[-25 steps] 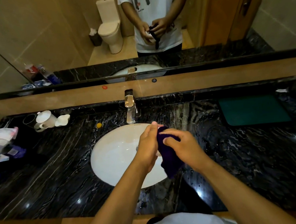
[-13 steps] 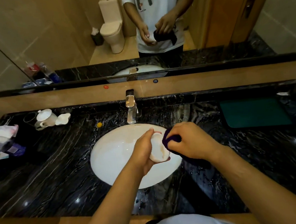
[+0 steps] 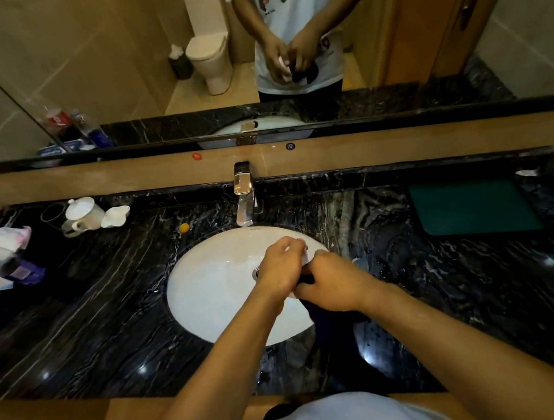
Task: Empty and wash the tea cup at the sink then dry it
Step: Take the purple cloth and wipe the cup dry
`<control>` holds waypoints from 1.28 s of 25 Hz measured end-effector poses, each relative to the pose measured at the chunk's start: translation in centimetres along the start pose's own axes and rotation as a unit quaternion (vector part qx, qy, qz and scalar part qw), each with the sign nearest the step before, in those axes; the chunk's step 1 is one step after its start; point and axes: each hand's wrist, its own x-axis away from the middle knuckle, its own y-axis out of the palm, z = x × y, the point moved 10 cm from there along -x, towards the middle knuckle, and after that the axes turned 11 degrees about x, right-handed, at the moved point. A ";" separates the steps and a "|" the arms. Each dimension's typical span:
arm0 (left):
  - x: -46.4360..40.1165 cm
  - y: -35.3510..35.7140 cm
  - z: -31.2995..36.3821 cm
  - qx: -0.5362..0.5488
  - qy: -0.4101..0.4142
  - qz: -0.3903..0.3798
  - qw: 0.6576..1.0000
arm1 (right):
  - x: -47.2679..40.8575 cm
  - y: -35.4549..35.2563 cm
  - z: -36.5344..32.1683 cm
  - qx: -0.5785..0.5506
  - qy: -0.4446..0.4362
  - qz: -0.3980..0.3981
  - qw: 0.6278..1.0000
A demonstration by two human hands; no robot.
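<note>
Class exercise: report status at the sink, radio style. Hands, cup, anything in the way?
Left hand grips cup over sink. Right hand presses dark cloth to it, drying. Cup mostly hidden. Nothing in the way.

A second ago the dark purple cloth (image 3: 326,310) sits bunched between both hands; half a second ago it comes away and the small white ceramic tea cup (image 3: 304,258) shows openly. Now the right hand (image 3: 335,285) is back against the left hand (image 3: 281,270), the cloth hangs below, and only the cup's edge shows.
</note>
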 end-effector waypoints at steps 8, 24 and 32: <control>-0.5 -1.4 -0.7 0.228 0.007 -0.009 0.974 | 1.9 0.4 4.0 -0.534 0.121 -0.001 0.836; 0.1 2.4 -3.8 0.364 -0.123 -0.049 0.922 | -0.6 -3.6 0.9 -0.212 0.044 0.120 0.969; -2.2 5.5 -4.6 0.344 -0.164 -0.114 0.917 | 2.9 -3.7 9.2 -0.537 0.135 0.155 0.818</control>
